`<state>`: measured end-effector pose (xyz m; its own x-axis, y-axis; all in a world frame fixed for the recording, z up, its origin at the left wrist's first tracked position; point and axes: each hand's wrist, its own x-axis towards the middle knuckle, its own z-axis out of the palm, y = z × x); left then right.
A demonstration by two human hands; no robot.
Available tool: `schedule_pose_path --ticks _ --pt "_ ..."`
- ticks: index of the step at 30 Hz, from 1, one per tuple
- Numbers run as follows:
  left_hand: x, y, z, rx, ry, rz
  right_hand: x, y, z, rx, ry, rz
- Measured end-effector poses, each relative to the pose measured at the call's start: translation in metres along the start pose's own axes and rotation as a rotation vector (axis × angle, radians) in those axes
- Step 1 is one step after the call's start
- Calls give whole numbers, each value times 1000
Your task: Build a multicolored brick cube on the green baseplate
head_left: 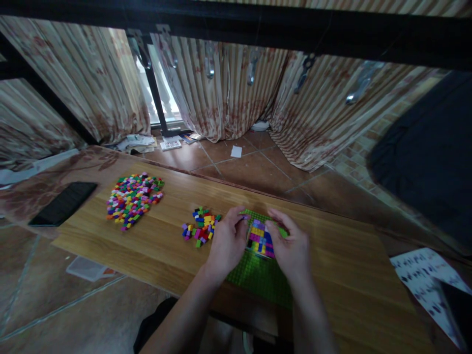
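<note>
A green baseplate (258, 280) lies on the wooden board, with a multicoloured patch of toy building bricks (261, 238) in its upper middle. My left hand (229, 240) is over the plate's left side, its thumb and fingers pinched on a small purple brick (245, 217). On the other side, my right hand (293, 241) curves around the right edge of the patch, thumb and forefinger apart. Its thumb tip is at the bricks, and I see nothing held in it. A small pile of mixed bricks (201, 227) is left of my left hand.
A larger heap of bricks (134, 199) covers the board's left part. A black phone-like slab (62, 203) lies beyond it. A printed sheet (429, 280) is at the far right, and a clear plastic container (86, 268) sits on the floor. A dark bar crosses above, before curtains (228, 98).
</note>
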<state>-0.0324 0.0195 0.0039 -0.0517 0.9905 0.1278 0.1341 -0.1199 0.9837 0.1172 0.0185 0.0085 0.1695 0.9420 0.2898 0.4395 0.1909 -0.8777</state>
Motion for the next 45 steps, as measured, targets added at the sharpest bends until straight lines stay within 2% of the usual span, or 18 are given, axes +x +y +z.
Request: schedule_pose_path --ticks 3,9,15,24,30,35,37,41,45 --pt "2 7 0 -194 -6 -74 -2 -1 -3 48 80 -42" --pt "6 23 -2 -422 -54 -221 -9 -20 7 43 12 -210" --pt "5 23 -5 -420 -149 -157 -10 -30 13 19 -26 -261" --pt "5 19 -6 -444 -151 -141 -11 -28 13 -26 -56 -298" --pt "3 19 -6 -357 -98 -134 -11 -27 12 -56 -53 -321" --pt "3 18 -4 -322 -136 -133 -11 -21 10 -53 -18 -303" --pt "5 15 -5 -286 -81 -145 -10 -16 6 -70 6 -272" --pt "8 5 -8 -115 65 -154 -7 -5 -4 -120 54 -196" --pt "6 1 -7 145 4 -98 -8 -1 -4 -149 -15 -214"
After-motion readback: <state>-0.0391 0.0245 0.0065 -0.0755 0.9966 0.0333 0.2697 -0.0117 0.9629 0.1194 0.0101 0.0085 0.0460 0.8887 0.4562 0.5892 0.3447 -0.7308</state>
